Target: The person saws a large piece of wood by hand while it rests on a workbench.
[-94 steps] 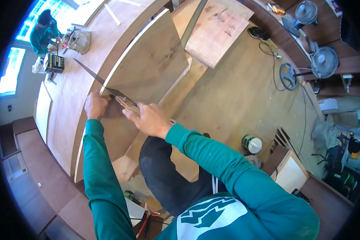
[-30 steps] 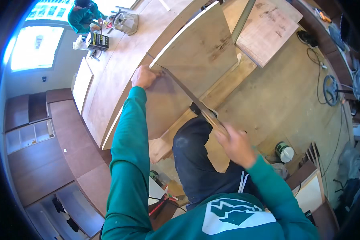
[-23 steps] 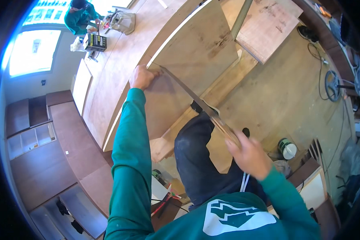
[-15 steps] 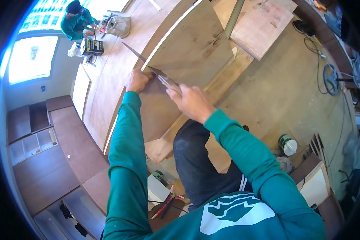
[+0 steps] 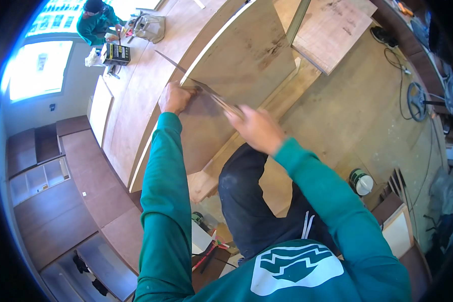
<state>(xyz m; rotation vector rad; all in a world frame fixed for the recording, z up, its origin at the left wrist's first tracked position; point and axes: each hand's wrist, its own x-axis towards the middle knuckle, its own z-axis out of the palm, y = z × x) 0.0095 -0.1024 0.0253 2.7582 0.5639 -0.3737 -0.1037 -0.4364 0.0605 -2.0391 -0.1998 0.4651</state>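
My right hand [image 5: 256,128], slightly blurred, is closed around the wooden handle of a handsaw [image 5: 210,92]. The thin blade crosses the near corner of a large curved plywood panel [image 5: 236,60], its tip sticking out past the pale edge on the far left side. Beside the blade, my left hand [image 5: 176,98] grips that corner, its fingers curled round to the underside and partly hidden. Below the panel lies another curved board [image 5: 201,136].
A wooden beam [image 5: 272,110] runs beneath the panel. Far left, a co-worker [image 5: 95,22] in green leans over the work surface near a dark can [image 5: 116,54] and a canvas bag [image 5: 150,27]. A green-and-white tin [image 5: 361,181] stands on the floor at right. Brown cabinets [image 5: 55,216] line the left.
My right hand has pulled the saw back toward me, down and to the right, so less blade shows beyond the panel's edge. My left hand keeps its hold on the corner.
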